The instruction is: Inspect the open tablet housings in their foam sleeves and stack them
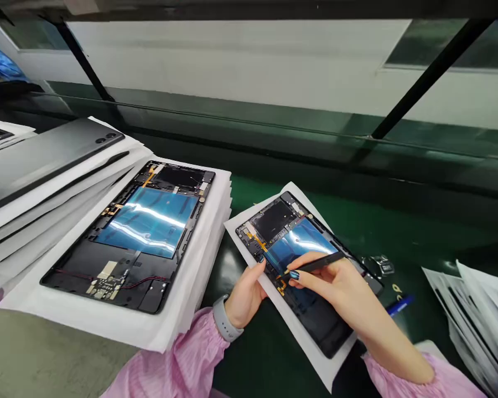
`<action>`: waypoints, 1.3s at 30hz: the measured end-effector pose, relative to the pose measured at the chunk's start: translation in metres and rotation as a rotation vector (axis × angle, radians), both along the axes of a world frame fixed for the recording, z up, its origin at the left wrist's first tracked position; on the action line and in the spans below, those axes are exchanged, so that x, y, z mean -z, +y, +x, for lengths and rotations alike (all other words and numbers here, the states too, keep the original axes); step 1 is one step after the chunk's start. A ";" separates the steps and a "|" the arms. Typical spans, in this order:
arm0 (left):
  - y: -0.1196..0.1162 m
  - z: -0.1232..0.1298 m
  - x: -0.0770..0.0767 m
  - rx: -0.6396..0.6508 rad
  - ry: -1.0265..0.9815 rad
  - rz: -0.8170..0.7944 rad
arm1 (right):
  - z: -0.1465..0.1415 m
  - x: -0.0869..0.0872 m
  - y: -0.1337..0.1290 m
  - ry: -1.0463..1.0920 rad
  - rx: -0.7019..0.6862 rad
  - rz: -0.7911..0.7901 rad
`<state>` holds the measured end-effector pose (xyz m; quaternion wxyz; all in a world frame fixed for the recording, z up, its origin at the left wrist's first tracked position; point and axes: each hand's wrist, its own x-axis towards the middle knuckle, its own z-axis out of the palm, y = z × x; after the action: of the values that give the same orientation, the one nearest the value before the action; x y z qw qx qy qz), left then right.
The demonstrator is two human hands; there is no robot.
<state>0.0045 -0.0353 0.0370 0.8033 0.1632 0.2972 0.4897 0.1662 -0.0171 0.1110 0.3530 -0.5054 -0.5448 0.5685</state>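
Note:
An opened tablet (274, 218) lies slantwise on a white sheet (321, 370), its blue-filmed battery (305, 237) and inner parts facing up. My left hand (247, 293) grips the near left edge of this tablet, with the thumb on top and the other fingers partly hidden. Held in my right hand (336, 279) is a pair of black tweezers (321, 262), their tip close to an orange flex cable (281, 286) beside the battery. Whether the tip touches the cable I cannot tell. My right hand covers part of the tablet's lower half.
To the left, another opened tablet (149, 287) rests on a thick stack of white sheets (216, 221). Beyond it lies a grey tablet back (53, 157). On the right are a watch-like item (379, 266), a blue pen (400, 305) and more stacked white sheets (477, 315).

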 end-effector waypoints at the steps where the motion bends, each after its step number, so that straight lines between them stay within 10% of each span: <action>1: 0.000 0.000 0.001 -0.007 0.002 -0.002 | 0.000 0.000 0.000 0.004 -0.001 -0.004; 32: -0.001 -0.002 -0.001 -0.013 0.017 -0.003 | 0.003 0.000 -0.001 0.038 -0.044 -0.041; 39: 0.002 0.003 -0.010 -0.088 0.021 -0.031 | 0.001 -0.010 -0.017 -0.285 -0.142 0.631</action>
<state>0.0070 -0.0335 0.0472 0.7802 0.1428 0.3198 0.5183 0.1673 -0.0338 0.1214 0.3716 -0.4067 -0.7712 0.3190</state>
